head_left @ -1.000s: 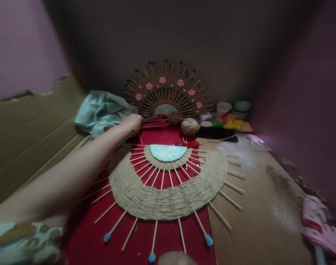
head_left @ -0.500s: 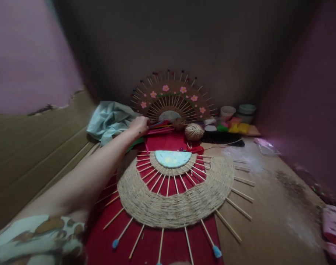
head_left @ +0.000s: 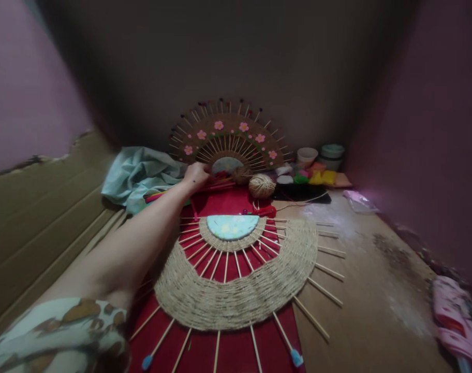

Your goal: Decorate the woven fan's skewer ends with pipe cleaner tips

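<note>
My left hand [head_left: 197, 175] reaches forward over a bundle of thin coloured strips [head_left: 220, 185], red and pink among them. Its fingers are curled down and mostly hidden, so what they hold cannot be made out. Nearer to me, a half-round woven fan [head_left: 236, 305] of tan cord on wooden sticks lies on a red sheet [head_left: 278, 331]. A pale blue flowered half-circle [head_left: 233, 227] sits at the fan's centre, and two visible sticks have blue tips. My right hand is out of view.
A brown fan with pink flowers [head_left: 244, 126] stands against the back wall. Balls of cream twine [head_left: 262, 185] and brown twine [head_left: 242, 175] lie before it. Blue cloth [head_left: 138, 171] is at left; cups [head_left: 307, 156], coloured packets [head_left: 329, 177] and pink footwear [head_left: 457, 321] are at right.
The view has shifted, so the fans and other things appear farther left. My left hand stays at the coloured strips, with its fingers reaching slightly deeper among them.
</note>
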